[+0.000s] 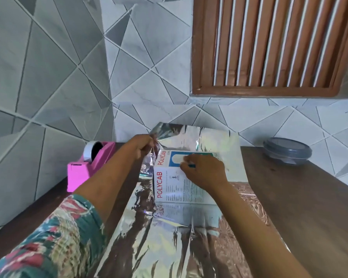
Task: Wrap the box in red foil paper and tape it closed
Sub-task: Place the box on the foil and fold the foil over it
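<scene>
Left hand [143, 146] clenched on the foil paper [169, 237] at its far left edge, lifting; right hand [204, 170] flat on the box [173, 187], grasping nothing. Box mid-sheet, bare. Every fold and taping left; tape dispenser [88, 163] untouched at left.

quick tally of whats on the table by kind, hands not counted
box: 1
foil paper sheet: 1
pink tape dispenser: 1
grey lidded container: 1
total: 4
</scene>
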Motion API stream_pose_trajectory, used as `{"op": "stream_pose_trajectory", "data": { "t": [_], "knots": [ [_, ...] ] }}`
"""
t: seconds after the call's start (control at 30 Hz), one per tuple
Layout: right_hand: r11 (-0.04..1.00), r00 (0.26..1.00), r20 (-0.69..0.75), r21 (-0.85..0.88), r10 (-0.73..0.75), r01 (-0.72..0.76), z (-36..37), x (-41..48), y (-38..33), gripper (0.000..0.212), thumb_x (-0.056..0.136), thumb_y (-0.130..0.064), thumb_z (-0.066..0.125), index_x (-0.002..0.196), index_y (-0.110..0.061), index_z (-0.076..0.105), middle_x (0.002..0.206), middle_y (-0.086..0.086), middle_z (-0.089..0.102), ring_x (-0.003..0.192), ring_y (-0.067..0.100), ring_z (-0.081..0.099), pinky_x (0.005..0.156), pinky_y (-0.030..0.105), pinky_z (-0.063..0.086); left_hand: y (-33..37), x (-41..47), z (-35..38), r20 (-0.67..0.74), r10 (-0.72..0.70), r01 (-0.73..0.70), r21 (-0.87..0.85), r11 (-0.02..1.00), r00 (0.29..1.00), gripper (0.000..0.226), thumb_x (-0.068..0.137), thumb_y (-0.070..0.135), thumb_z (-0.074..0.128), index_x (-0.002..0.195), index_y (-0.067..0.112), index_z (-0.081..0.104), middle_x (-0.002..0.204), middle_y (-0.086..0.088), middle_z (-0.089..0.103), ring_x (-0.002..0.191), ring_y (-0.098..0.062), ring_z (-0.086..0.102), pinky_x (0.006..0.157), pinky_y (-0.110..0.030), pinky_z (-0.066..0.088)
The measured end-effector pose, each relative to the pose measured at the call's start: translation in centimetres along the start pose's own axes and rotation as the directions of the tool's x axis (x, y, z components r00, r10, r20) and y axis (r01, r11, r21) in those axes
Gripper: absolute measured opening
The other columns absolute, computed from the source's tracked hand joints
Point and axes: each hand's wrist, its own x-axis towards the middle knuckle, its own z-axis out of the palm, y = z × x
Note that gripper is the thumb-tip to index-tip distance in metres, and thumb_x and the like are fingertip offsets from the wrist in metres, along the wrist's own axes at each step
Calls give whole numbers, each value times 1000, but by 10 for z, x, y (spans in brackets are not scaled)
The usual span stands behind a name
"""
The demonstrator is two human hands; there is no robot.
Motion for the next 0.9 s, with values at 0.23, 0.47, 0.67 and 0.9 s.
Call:
{"op": "stream_pose_trajectory", "data": {
  "t": [0.23,0.47,0.67,0.9],
  "knots": [
    [1000,1000,-10,25,10,-10,2,0,1,38,94,-41,43,126,-27,58,124,-4,62,110,16,57,79,23,38,-2,-12,-19,82,322,-319,-43,947,943,21,85,-6,44,83,9,59,77,-7,60,71,-19,52,69,-29,42],
    [999,996,-72,1,-46,47,10,-4,6,40,97,-43,37,127,-25,58,125,-3,61,112,17,55,96,28,39,-10,-21,-34,38,423,-423,-16,906,905,22,86,-3,55,76,15,60,68,-3,60,60,-12,55,62,-23,41],
    [997,995,-55,-12,-81,80,7,-4,15,40,97,-45,37,124,-25,59,125,-1,60,114,20,54,91,29,41,-17,-26,-44,-1,422,-421,-52,905,907,21,89,-2,54,82,17,61,77,2,64,69,-7,55,60,-13,43],
    [997,994,-71,-17,-81,79,4,-6,25,40,98,-43,37,126,-26,58,129,0,58,116,20,54,93,29,40,-10,-29,-43,-50,412,-413,-8,911,910,21,88,1,58,76,18,62,71,2,61,74,-15,52,70,-29,38]
  ]
}}
